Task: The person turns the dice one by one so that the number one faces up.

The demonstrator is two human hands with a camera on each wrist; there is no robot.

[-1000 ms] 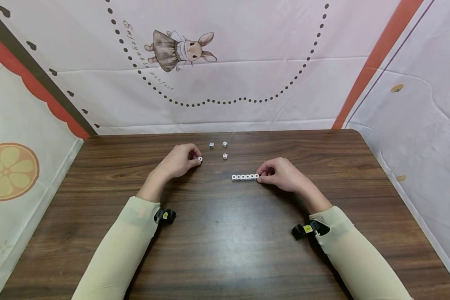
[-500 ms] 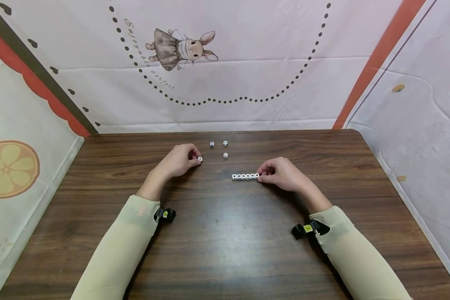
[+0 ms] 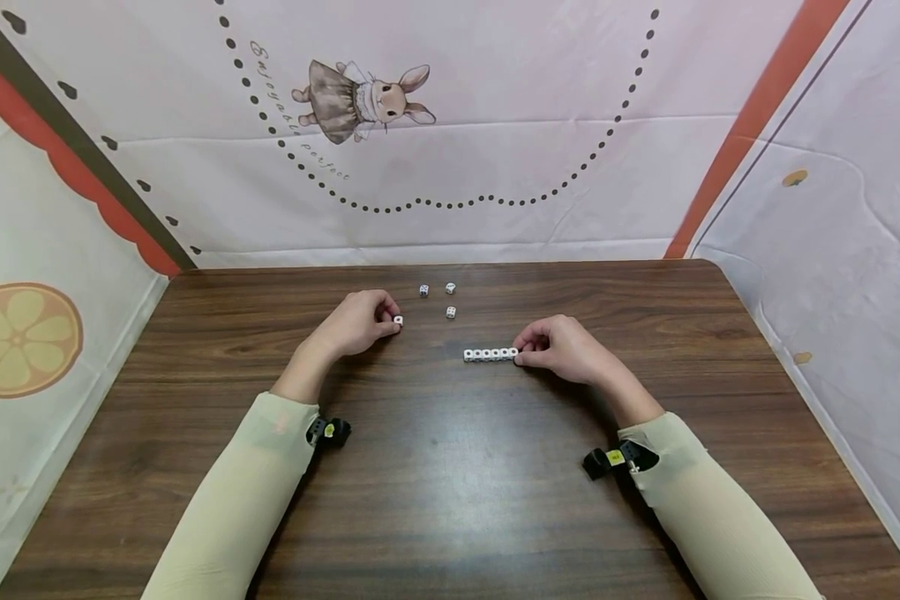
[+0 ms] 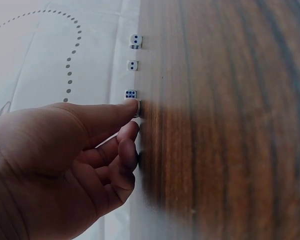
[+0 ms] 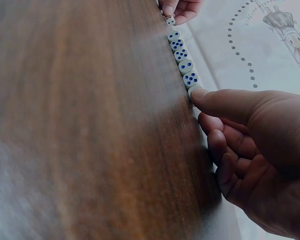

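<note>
On the brown table, a straight row of several white dice [image 3: 487, 355] lies with the sides touching. My right hand [image 3: 565, 350] pinches the die at the row's right end [image 5: 194, 91] between thumb and fingers; the thumb covers most of it in the right wrist view. To the left and farther back, my left hand [image 3: 354, 323] pinches a single die [image 3: 398, 320] close over the wood. In the left wrist view that die is mostly hidden behind the thumb [image 4: 112, 116]. Blue dots show on the sides of the row's dice [image 5: 181, 54].
Three loose dice lie near the table's back edge: one at left [image 3: 423, 291], one at right [image 3: 451, 288] and one nearer me [image 3: 451, 312]. A patterned cloth [image 3: 495, 158] hangs behind the table [image 3: 435, 500] and along both sides.
My left hand has shifted very slightly left and toward me with its die. My right hand and the row of dice stay where they were.
</note>
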